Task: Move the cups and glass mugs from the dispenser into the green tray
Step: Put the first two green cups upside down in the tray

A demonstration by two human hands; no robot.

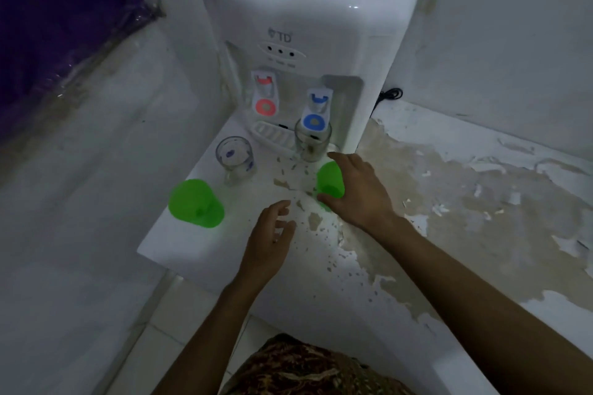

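Note:
A white water dispenser (305, 26) stands on a white counter. Below its blue tap sits a clear glass mug (312, 142). A second glass mug (235, 160) with blue marks stands further left. A green plastic cup (196, 203) stands at the counter's left edge. My right hand (356, 191) wraps around another green cup (329, 181), thumb on the near side and fingers over the far side. My left hand (272, 236) hovers over the counter with fingers apart, holding nothing. No green tray is in view.
The counter's paint (449, 196) is peeled and stained to the right. A black cable (390, 94) lies behind the dispenser. A drip grille (272, 133) sits under the red tap. White walls close in left and right; a purple wrapped object (57, 16) is upper left.

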